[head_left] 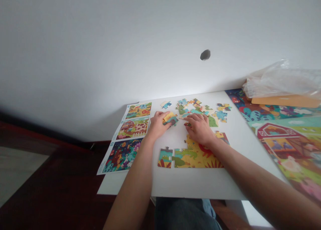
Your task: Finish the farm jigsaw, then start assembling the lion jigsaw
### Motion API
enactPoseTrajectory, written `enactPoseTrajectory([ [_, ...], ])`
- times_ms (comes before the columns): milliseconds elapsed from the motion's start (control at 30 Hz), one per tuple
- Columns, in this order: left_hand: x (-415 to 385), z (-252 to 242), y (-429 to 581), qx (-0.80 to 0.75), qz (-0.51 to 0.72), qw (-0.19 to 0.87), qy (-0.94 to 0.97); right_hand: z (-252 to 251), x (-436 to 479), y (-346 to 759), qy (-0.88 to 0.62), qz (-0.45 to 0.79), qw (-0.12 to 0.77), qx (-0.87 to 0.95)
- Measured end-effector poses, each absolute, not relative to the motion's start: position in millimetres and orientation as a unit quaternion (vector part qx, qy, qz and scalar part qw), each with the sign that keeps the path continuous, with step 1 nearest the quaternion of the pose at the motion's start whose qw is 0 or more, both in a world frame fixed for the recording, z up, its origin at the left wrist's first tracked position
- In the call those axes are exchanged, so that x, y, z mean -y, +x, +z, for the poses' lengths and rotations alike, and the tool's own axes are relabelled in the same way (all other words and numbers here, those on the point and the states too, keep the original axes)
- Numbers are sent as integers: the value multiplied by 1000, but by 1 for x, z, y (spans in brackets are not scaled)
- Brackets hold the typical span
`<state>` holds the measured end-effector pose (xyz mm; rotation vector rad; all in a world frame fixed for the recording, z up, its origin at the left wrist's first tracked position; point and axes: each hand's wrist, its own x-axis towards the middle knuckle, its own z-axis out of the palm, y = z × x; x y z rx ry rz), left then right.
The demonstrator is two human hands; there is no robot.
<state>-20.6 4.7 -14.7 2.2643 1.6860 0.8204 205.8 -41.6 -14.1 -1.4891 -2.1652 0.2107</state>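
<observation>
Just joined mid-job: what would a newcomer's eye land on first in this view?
A colourful, partly assembled jigsaw puzzle lies on the white table, just below the right hand, while the left hand holds a yellow puzzle piece near scattered loose pieces. A large farm-scene poster with a red barn fills the right side, and a sheet of printed puzzle pictures lies on the left.

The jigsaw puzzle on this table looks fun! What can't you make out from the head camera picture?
Head view:
- Puzzle piece in the left hand: partly hidden by that hand.
- Assembled puzzle section: right hand covers its top.
- Loose pieces: too small to read their pictures.
- Large farm-scene poster: cut off by the right edge.
</observation>
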Motion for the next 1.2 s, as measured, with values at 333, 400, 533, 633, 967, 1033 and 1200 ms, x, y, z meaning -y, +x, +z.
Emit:
enactPoseTrajectory([
  [333, 4, -6, -22, -457, 319, 247, 793, -16, 40, 203, -543, 125, 302, 773],
  [400, 5, -5, -20, -441, 315, 270, 796, -17, 40, 202, -537, 139, 318, 769],
  [533, 9, -5, -14, -403, 312, 287, 811, -18, 39, 200, -530, 161, 327, 765],
  [633, 10, -4, -10, -376, 313, 279, 827, -19, 38, 199, -535, 185, 330, 756],
  [967, 13, 1, -5, -373, 303, 258, 838, -18, 40, 198, -548, 231, 345, 726],
  [1033, 14, 2, -5, -368, 304, 260, 840, -18, 40, 198, -543, 250, 354, 719],
  [1200, 12, -1, -6, -358, 306, 255, 844, -19, 41, 199, -542, 291, 362, 700],
])
